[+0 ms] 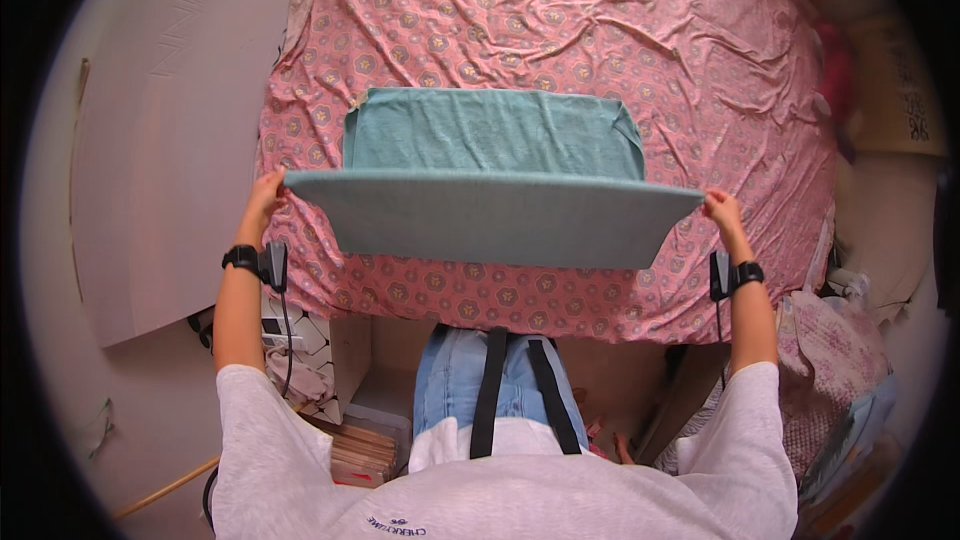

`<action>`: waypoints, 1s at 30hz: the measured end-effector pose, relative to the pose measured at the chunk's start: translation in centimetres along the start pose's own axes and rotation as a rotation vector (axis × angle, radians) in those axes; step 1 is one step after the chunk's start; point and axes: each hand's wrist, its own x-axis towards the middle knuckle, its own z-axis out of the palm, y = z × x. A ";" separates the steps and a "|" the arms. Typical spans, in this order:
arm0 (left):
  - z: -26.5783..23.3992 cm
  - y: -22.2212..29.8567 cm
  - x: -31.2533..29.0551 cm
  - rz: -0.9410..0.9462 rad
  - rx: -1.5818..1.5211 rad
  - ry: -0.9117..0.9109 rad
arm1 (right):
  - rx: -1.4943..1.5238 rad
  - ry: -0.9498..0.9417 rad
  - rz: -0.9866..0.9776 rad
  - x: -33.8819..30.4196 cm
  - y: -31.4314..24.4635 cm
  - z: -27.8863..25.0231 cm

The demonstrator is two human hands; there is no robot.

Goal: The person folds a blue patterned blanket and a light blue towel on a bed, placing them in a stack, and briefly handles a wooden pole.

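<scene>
A teal cloth [500, 215] is stretched taut between my two hands, its upper edge nearly straight and its lower part hanging toward me. My left hand [267, 194] pinches the cloth's left corner. At the right corner, my right hand [721, 207] grips it between thumb and fingers. Just beyond lies a folded teal fabric piece [490, 132] on the pink patterned bedsheet [560, 40]; the stretched cloth hides its near side, so I cannot tell whether the two are joined. Each wrist wears a black strap with a small device.
The wrinkled bedsheet covers the bed before me. A pale wall panel [170, 190] stands on the left. Near my lower left are a wooden stick [165, 488] and a stack of flat items [362, 453]. A floral quilted cloth [825, 350] and a cardboard box [895, 90] sit at right.
</scene>
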 end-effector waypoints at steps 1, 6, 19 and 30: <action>2.9 2.1 1.9 0.032 -0.028 0.068 | 0.041 0.066 -0.019 2.4 -0.3 -0.1; 6.1 2.3 8.9 0.224 -0.278 0.032 | 0.188 0.211 -0.068 9.3 -0.6 5.2; 12.3 -17.5 1.3 -0.544 -0.954 0.196 | 0.345 0.162 0.674 -6.6 16.9 14.5; 34.5 3.9 -6.7 0.545 -0.149 -0.056 | 0.443 -0.189 0.539 -12.2 12.3 15.0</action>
